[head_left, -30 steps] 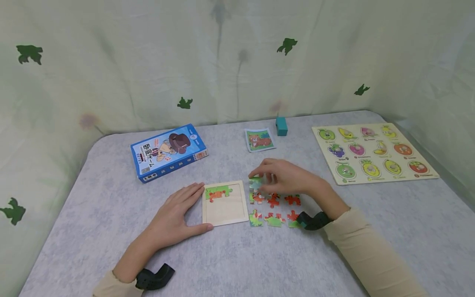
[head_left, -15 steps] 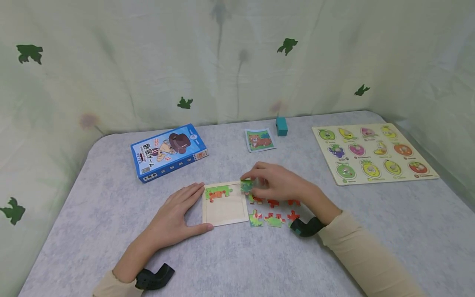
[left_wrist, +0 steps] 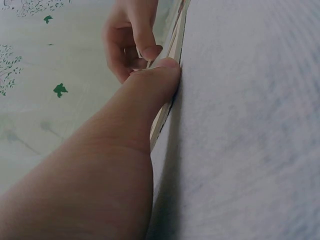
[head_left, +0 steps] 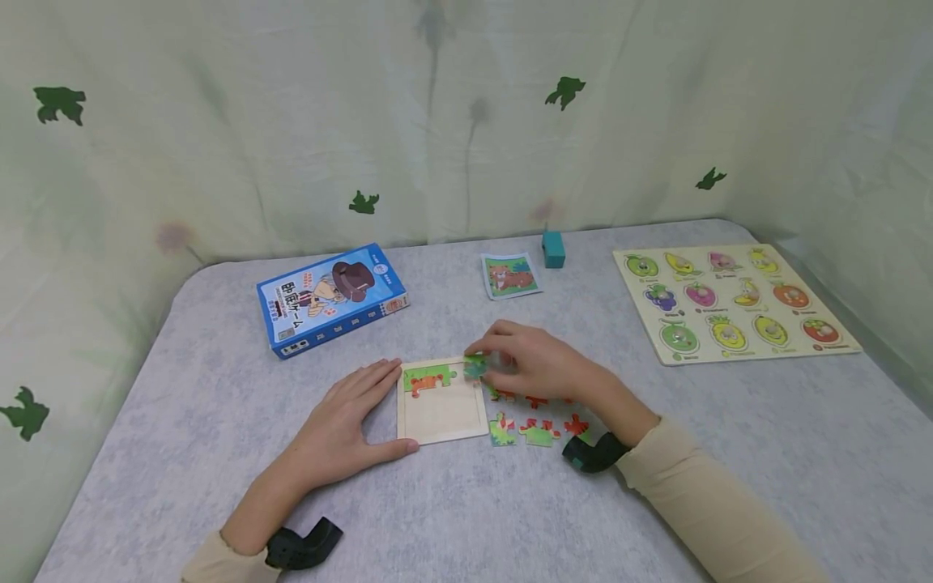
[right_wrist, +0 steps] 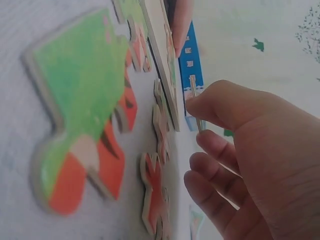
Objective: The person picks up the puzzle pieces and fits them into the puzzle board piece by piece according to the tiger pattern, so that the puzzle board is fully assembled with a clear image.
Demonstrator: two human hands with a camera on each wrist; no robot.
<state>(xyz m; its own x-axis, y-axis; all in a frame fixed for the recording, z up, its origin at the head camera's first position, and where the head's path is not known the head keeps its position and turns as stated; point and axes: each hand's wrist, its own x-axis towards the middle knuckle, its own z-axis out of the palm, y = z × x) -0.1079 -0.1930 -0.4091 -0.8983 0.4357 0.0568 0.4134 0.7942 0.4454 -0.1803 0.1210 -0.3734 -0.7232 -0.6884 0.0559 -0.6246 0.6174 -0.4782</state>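
Note:
A square wooden puzzle tray (head_left: 442, 417) lies on the table with joined green and orange pieces (head_left: 428, 378) in its upper left corner. My left hand (head_left: 350, 429) rests along the tray's left side, fingers straight near the top corner and thumb touching the lower edge. Between thumb and fingertip, my right hand (head_left: 535, 360) pinches a green puzzle piece (head_left: 475, 367) over the tray's upper right edge. In the right wrist view that piece (right_wrist: 195, 102) shows edge-on, clear of the tray. Several loose puzzle pieces (head_left: 539, 432) lie right of the tray, some partly hidden under the right hand.
A blue game box (head_left: 331, 298) lies at the back left. Behind the right hand are a bear picture card (head_left: 510, 276) and a small teal block (head_left: 553, 248). A fruit puzzle board (head_left: 736, 304) lies at the right. Hanging cloth (head_left: 466, 121) surrounds the table.
My right hand has lifted the green puzzle piece from the loose group and carried it left to the tray's upper right edge. The left hand has stayed in place.

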